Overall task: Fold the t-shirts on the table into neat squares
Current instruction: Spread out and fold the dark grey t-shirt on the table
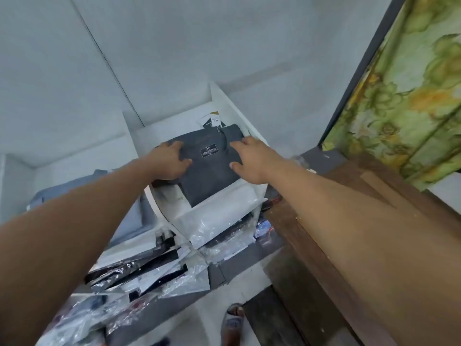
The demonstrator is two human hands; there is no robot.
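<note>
Fingers (240, 146) spread flat — left hand (171, 161) and right hand (253, 162) press the folded grey t-shirt (212, 182).

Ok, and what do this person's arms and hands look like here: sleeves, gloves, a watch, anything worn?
Nothing worn shows. The left hand and the right hand are bare, with no gloves, rings, watch or wristband. The left forearm and the right forearm are uncovered right to the frame's edge, so no sleeve is in view.
</note>
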